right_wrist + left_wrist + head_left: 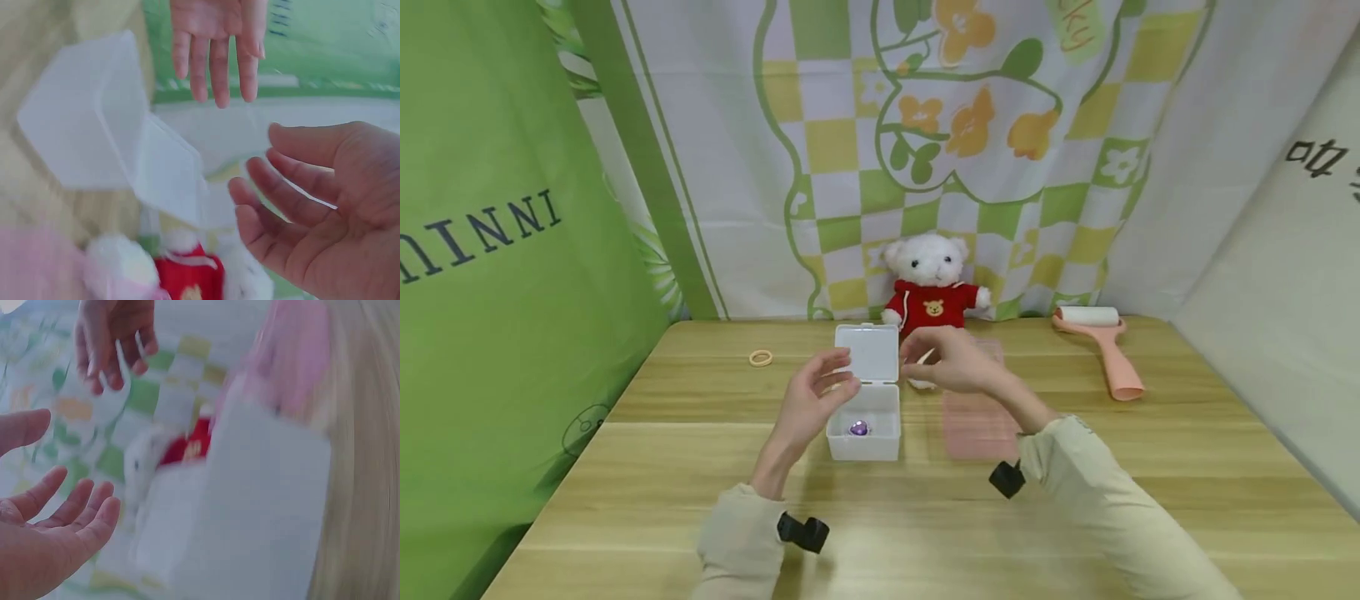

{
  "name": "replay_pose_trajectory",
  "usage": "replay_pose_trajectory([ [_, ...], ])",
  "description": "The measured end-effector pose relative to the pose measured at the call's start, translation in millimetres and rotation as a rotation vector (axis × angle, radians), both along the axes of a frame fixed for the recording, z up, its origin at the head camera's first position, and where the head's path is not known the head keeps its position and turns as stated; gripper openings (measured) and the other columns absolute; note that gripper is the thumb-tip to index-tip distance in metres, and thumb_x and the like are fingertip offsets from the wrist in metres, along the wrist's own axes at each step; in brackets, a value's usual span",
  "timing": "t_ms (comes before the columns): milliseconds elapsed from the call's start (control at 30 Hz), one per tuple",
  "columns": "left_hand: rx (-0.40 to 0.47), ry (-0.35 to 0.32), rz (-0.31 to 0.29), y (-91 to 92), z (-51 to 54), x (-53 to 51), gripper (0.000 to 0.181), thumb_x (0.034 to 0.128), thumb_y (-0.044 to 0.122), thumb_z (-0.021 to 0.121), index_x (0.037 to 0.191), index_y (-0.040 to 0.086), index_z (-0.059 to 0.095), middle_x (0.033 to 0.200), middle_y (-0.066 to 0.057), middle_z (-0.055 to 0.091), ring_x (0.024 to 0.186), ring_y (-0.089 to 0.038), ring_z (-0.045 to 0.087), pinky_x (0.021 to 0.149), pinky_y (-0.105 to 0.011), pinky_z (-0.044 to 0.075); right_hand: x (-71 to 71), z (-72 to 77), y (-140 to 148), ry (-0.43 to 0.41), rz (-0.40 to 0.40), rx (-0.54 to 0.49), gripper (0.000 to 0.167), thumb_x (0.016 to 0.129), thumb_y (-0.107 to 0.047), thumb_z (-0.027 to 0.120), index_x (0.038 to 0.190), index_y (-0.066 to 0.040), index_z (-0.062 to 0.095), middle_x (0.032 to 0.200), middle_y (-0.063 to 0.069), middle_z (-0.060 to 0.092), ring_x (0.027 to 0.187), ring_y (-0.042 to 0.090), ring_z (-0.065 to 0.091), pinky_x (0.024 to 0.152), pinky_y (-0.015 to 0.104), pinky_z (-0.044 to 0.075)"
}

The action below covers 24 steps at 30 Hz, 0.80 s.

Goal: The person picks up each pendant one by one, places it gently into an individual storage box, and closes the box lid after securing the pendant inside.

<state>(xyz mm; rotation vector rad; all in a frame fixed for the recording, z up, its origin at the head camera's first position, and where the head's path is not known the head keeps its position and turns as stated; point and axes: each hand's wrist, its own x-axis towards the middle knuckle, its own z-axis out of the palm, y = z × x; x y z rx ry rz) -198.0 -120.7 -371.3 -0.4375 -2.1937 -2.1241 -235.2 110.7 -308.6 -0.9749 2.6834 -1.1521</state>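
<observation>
A small white plastic box [865, 442] stands on the table with its hinged lid [868, 350] raised. Inside lies a purple gem-like piece [859, 428]. My left hand [808, 404] is at the box's left side, fingers spread and relaxed, holding nothing. To the right of the lid, my right hand [953, 360] hovers with loosely bent fingers; the right wrist view shows nothing in that hand [337, 206]. Behind the box sits a white plush bear [928, 260] in a red hoodie, its lower part partly hidden by my right hand.
Under and beyond my right forearm is a translucent pink item [973, 425], its kind unclear. A lint roller [1108, 350] with a pink handle lies at the right back. A small yellowish ring [761, 358] lies left of the box. Patterned fabric [842, 167] hangs behind the table.
</observation>
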Motion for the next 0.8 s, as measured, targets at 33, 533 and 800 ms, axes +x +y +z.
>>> replay_pose_trajectory([
  [33, 0.006, 0.022, -0.028, 11.8, 3.1, 0.6, 0.049, 0.0879, -0.001, 0.064, 0.133, -0.005, 0.046, 0.133, -0.028, 0.048, 0.119, -0.044, 0.049, 0.093, -0.035, 0.048, 1.6, 2.2, 9, 0.008, -0.035, -0.032, 0.016, 0.086, -0.01, 0.07, 0.099, -0.002, 0.065, 0.09, 0.005, 0.068, 0.081, 0.019, 0.066, 0.076, 0.035, 0.054],
  [533, -0.432, 0.0, 0.163, 127.7, -45.7, 12.9, 0.073, 0.0781, 0.023, 0.076, 0.138, -0.004, 0.043, 0.134, -0.027, 0.044, 0.121, -0.043, 0.046, 0.1, -0.054, 0.038, 35.6, -45.9, 130, -0.172, -0.284, -0.219, 0.025, 0.092, -0.009, 0.063, 0.11, 0.008, 0.059, 0.097, 0.017, 0.065, 0.084, 0.018, 0.063, 0.071, 0.033, 0.054],
  [800, -0.319, -0.109, 0.105, 141.4, -58.2, 2.5, 0.081, 0.0742, 0.023, 0.08, 0.14, -0.003, 0.041, 0.134, -0.024, 0.05, 0.12, -0.039, 0.049, 0.099, -0.052, 0.04, 57.8, -82.5, 185, -0.263, -0.399, -0.218, 0.032, 0.094, -0.011, 0.061, 0.114, 0.013, 0.054, 0.099, 0.017, 0.063, 0.084, 0.017, 0.062, 0.07, 0.034, 0.054],
])
